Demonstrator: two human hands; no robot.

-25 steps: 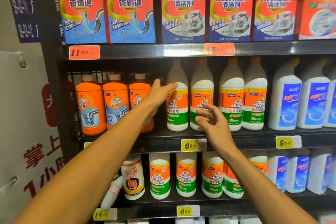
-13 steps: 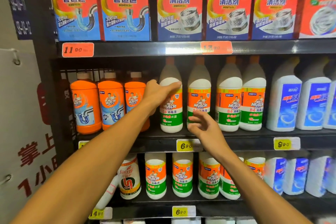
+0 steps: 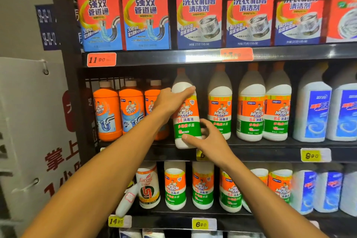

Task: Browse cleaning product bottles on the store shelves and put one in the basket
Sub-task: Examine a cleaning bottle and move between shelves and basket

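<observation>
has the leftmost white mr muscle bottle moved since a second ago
Yes. The white bottle is tilted and pulled forward, its base past the shelf edge, unlike its upright neighbour bottle.

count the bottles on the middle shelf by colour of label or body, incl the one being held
Orange bottles: 3
White bottles with orange and green labels, including the held bottle: 4
White bottles with blue labels: 2
Total: 9

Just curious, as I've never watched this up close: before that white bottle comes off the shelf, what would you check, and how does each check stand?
1. Left hand grips the white bottle's shoulder: ok.
2. Right hand holds its lower part: ok.
3. Bottle tilted, base at the shelf edge: ok.
4. Neighbouring bottle stands apart: ok.
5. Cap tight: cannot tell.
6. Basket ready: cannot tell, out of view.
</observation>
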